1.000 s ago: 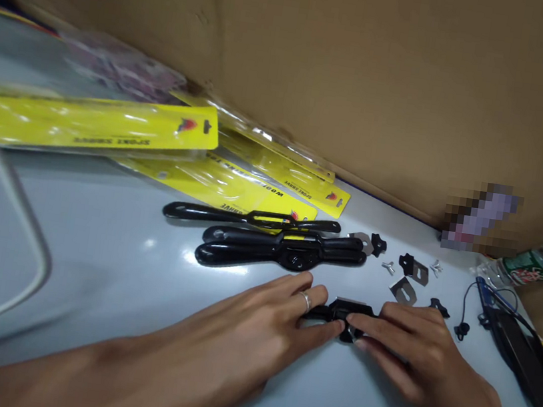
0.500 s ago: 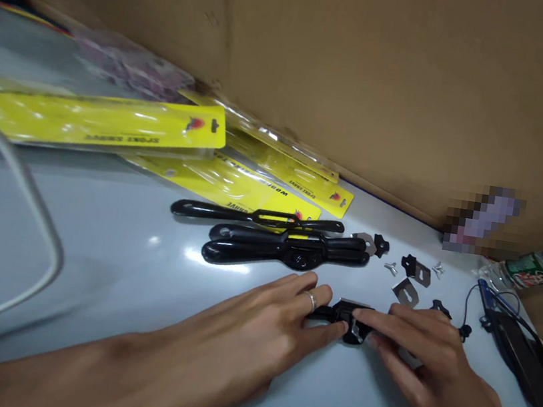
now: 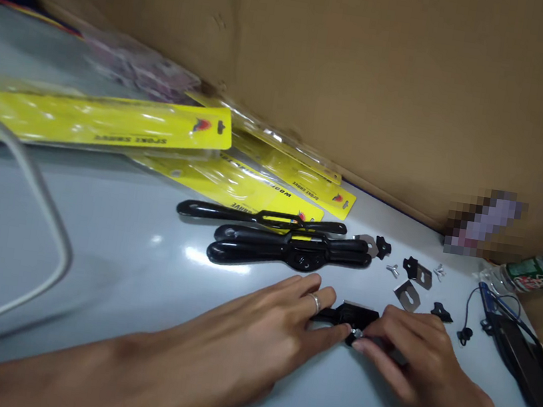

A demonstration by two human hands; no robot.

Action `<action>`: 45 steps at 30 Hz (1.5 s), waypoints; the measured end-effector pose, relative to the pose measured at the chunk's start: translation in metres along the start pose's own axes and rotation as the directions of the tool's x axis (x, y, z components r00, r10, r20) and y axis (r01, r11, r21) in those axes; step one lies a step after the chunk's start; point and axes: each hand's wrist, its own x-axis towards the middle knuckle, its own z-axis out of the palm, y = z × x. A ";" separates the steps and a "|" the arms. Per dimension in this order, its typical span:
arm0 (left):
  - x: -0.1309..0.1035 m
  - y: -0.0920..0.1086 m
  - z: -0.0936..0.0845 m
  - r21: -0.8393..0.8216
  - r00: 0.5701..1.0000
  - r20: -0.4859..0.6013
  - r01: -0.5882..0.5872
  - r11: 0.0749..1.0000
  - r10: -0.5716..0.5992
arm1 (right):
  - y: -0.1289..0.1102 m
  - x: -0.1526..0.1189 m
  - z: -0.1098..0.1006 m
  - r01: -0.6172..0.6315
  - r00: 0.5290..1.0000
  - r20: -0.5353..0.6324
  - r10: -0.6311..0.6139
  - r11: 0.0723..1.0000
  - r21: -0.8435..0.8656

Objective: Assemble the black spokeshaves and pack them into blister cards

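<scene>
While both hands meet low on the grey table [image 3: 104,274], the left hand [image 3: 274,328] lies flat, fingers pinning a black spokeshave [image 3: 343,314]; the right hand [image 3: 412,355] pinches a small silver part at its middle, fingertips touching it. Just behind lie more black spokeshaves [image 3: 290,250] side by side. Loose metal blades [image 3: 408,293] and wing screws [image 3: 392,270] scatter right of them. Yellow packages [image 3: 111,124] stack along the cardboard wall [image 3: 372,63]. A white cable [image 3: 47,219] curves far left.
</scene>
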 end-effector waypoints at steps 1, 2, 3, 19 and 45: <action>0.000 0.000 0.000 0.002 1.000 -0.001 0.001 1.000 -0.001 | -0.003 0.001 0.003 -0.020 0.999 -0.040 0.020 1.000 0.009; -0.001 0.000 -0.001 0.004 1.000 0.003 -0.001 1.000 0.001 | -0.005 0.003 0.006 -0.038 0.996 -0.083 0.040 0.999 0.025; -0.001 0.000 -0.001 0.006 1.000 0.009 -0.003 1.000 0.003 | -0.007 0.004 0.007 -0.048 0.991 -0.121 0.054 0.998 0.051; 0.001 0.002 -0.005 -0.022 0.999 0.046 0.004 1.000 -0.003 | 0.008 -0.002 -0.009 0.087 0.995 0.043 -0.087 0.996 0.005; 0.001 -0.001 -0.003 0.034 0.999 0.027 -0.027 0.999 0.026 | 0.009 0.003 0.008 0.272 0.958 -0.041 -0.285 0.941 -0.200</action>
